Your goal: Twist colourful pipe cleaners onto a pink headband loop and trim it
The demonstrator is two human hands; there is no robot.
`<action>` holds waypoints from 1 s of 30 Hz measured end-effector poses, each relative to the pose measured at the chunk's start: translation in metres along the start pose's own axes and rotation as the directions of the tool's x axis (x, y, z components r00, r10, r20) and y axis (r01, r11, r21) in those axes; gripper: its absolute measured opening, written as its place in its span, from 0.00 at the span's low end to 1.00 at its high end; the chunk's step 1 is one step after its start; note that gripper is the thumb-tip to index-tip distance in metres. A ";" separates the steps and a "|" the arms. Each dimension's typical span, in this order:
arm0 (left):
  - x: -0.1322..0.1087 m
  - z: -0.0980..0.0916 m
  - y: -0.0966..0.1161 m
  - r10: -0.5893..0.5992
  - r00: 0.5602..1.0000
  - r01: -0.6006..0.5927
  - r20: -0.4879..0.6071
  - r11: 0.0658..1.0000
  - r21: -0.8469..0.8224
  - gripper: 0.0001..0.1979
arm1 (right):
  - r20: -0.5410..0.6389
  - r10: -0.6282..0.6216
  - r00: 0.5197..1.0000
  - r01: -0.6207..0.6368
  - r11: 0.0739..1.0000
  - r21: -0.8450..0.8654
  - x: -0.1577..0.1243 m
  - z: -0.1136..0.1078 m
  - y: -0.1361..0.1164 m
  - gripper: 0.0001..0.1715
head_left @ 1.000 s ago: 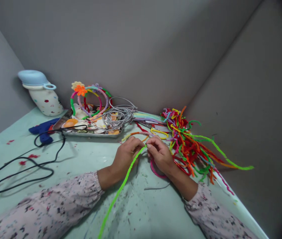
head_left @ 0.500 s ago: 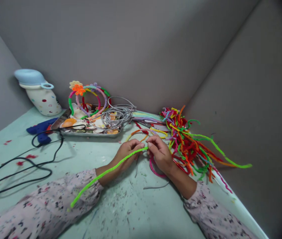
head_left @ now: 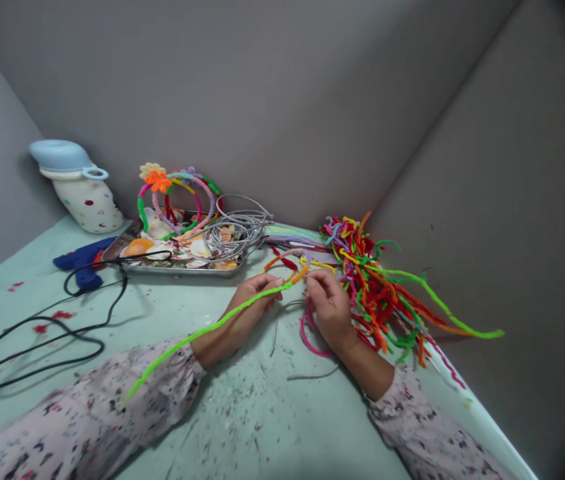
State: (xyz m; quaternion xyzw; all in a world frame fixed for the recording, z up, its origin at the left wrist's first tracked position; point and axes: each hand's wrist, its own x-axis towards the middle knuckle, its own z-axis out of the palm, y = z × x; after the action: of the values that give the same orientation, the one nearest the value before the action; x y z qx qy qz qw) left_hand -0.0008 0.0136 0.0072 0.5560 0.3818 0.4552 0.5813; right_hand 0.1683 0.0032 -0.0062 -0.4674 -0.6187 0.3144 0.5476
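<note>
My left hand (head_left: 252, 303) is closed in a pinch on a lime-green pipe cleaner (head_left: 207, 328), whose long free end runs back over my left forearm. At its upper end the green stem meets an orange part of a small multicoloured pipe-cleaner ring (head_left: 300, 273), upright between my hands. My right hand (head_left: 331, 308) has its thumb and fingertips pinched together at the ring's right side; the exact contact is partly hidden. Below it lie a magenta loop (head_left: 307, 340) and a bent grey wire (head_left: 276, 327) on the table.
A tangled pile of coloured pipe cleaners (head_left: 375, 287) lies to the right. Behind are a metal tray (head_left: 187, 271) with shells, flowered rings (head_left: 156, 179) and coiled wire (head_left: 242, 230). A blue glue gun (head_left: 85, 259), its black cord (head_left: 102, 343) and a white bottle (head_left: 87, 200) stand left.
My hands have moved a little apart, the right one shifting right. The ring has risen into clearer view, and the green stem's free end has swung left and slightly up.
</note>
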 end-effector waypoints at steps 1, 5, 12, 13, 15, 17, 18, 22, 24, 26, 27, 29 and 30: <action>0.001 0.000 -0.001 0.004 1.000 -0.004 0.005 1.000 -0.018 0.17 | 0.067 0.036 0.997 -0.036 0.999 0.008 0.000 0.001 -0.001 0.11; 0.003 0.002 -0.005 -0.011 1.000 0.013 0.027 0.999 -0.049 0.17 | 0.162 0.089 0.983 -0.091 0.996 0.005 0.000 0.004 -0.006 0.14; 0.003 0.001 -0.005 -0.045 0.997 0.047 0.063 0.998 -0.035 0.18 | 0.144 0.173 0.974 -0.180 0.983 0.037 0.001 0.003 -0.011 0.15; 0.003 0.001 -0.004 -0.046 0.996 0.047 0.071 0.999 -0.026 0.18 | 0.146 0.174 0.974 -0.182 0.982 0.042 0.001 0.003 -0.011 0.15; 0.002 0.002 -0.001 -0.051 0.995 0.052 0.083 0.999 -0.013 0.18 | 0.145 0.175 0.974 -0.184 0.981 0.053 0.001 0.003 -0.010 0.16; 0.002 0.002 0.001 -0.055 0.994 0.055 0.089 0.998 0.002 0.18 | 0.140 0.177 0.974 -0.186 0.981 0.061 0.001 0.003 -0.010 0.16; 0.002 0.003 0.001 -0.061 0.994 0.061 0.088 0.998 0.006 0.17 | 0.138 0.178 0.974 -0.188 0.980 0.063 0.001 0.003 -0.011 0.16; 0.004 0.004 -0.002 -0.094 0.992 0.095 0.083 0.995 -0.006 0.17 | 0.138 0.184 0.973 -0.194 0.979 0.063 0.002 0.004 -0.013 0.16; 0.004 0.003 -0.004 -0.091 0.992 0.092 0.092 0.996 -0.013 0.17 | 0.139 0.189 0.972 -0.199 0.978 0.061 0.002 0.003 -0.013 0.16; 0.004 0.003 -0.005 -0.082 0.992 0.083 0.095 0.997 -0.007 0.17 | 0.142 0.192 0.971 -0.202 0.977 0.064 0.002 0.003 -0.013 0.16; 0.004 0.002 -0.006 -0.079 0.992 0.079 0.094 0.997 -0.002 0.17 | 0.144 0.194 0.970 -0.205 0.977 0.065 0.002 0.003 -0.012 0.16; 0.004 0.002 -0.006 -0.074 0.993 0.073 0.091 0.997 0.010 0.17 | 0.144 0.199 0.969 -0.210 0.975 0.070 0.002 0.003 -0.012 0.16; 0.004 0.002 -0.005 -0.073 0.993 0.072 0.091 0.997 0.015 0.17 | 0.143 0.201 0.969 -0.213 0.974 0.071 0.003 0.003 -0.012 0.16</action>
State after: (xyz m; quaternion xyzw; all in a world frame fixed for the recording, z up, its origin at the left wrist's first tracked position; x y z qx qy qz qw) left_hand 0.0023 0.0167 0.0022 0.5655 0.3773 0.4057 0.6110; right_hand 0.1628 0.0016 0.0048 -0.4832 -0.5880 0.4271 0.4882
